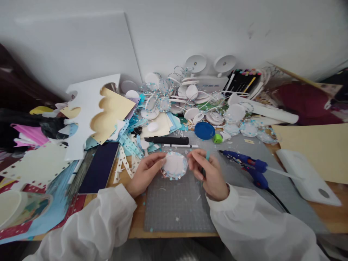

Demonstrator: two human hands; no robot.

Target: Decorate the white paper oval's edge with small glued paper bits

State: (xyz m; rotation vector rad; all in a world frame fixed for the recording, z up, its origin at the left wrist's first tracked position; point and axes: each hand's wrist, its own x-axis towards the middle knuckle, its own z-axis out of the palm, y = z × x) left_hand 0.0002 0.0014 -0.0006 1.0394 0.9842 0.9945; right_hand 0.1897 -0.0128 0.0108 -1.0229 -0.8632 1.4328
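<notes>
The person sits at a cluttered craft table (pixel 334 217) with both forearms in white sleeves resting near its front edge.

The left hand (pixel 144 174) pinches the left rim of a white round disc (pixel 174 165), thumb and fingers closed on the edge. The disc is trimmed around its rim with small blue and white dots, and it is held just above the grey cutting mat (pixel 176 206), tilted toward the person, probably so the rim can be inspected and reached.

The right hand (pixel 208 174) grips the disc's right edge with its fingertips. A short teal strip (pixel 208 156) sticks up between the fingers of this hand; whether it is clamped firmly or merely tucked there cannot be determined.

A blue glue gun (pixel 250 165) lies on the mat just to the right of the right hand, nozzle pointing left, within easy reach. Beyond the disc lie a thin white pen (pixel 179 145) and a black knife (pixel 170 140), side by side. A blue lid (pixel 204 130) and a small green object (pixel 217 138) lie further back.

Finished discs (pixel 239 127) of the same kind are piled toward the wall. Punched blue paper strips (pixel 130 145) and a cream cut-out sheet (pixel 111 116) cover the left side.
</notes>
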